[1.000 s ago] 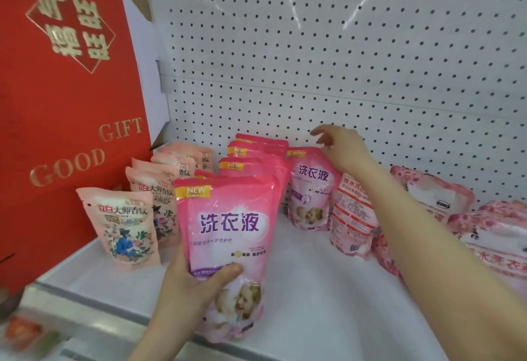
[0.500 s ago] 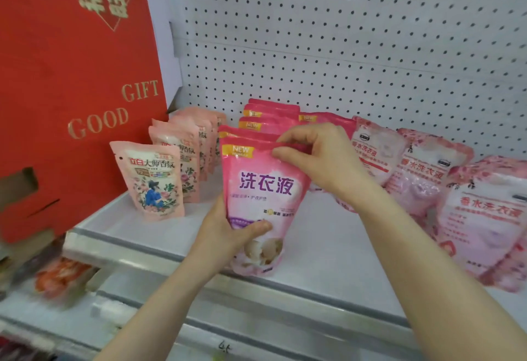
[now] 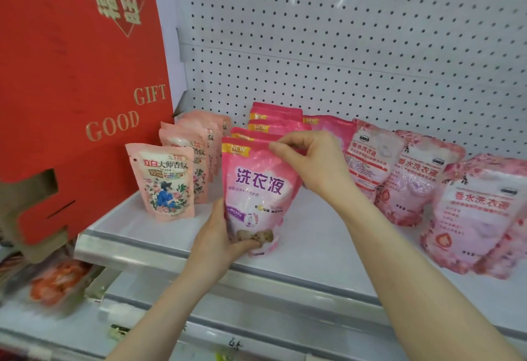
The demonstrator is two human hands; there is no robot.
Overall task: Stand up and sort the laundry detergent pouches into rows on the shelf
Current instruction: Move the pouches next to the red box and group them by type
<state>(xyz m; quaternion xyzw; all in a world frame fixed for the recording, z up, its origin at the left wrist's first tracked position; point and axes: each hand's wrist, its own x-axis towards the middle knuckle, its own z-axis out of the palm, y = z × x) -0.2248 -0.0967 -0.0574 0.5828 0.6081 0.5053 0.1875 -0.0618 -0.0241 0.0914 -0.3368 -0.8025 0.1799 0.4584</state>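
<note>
A bright pink detergent pouch (image 3: 258,189) with purple lettering stands upright at the front of the white shelf (image 3: 319,249). My left hand (image 3: 219,235) grips its lower left corner, thumb across the bottom front. My right hand (image 3: 310,161) pinches its top right edge. Behind it stand several matching pink pouches (image 3: 275,121) in a row. To the left runs a row of pale peach floral pouches (image 3: 164,181). To the right, light pink rose-pattern pouches (image 3: 473,212) lean against one another.
A large red gift box (image 3: 71,89) with gold lettering stands at the shelf's left end. White pegboard (image 3: 342,47) backs the shelf. A lower shelf (image 3: 256,318) holds orange packets (image 3: 60,280) at the left.
My right hand came from the pouch at the back to the top of the front pouch and pinched it. The view pulled back and down, showing the lower shelf.
</note>
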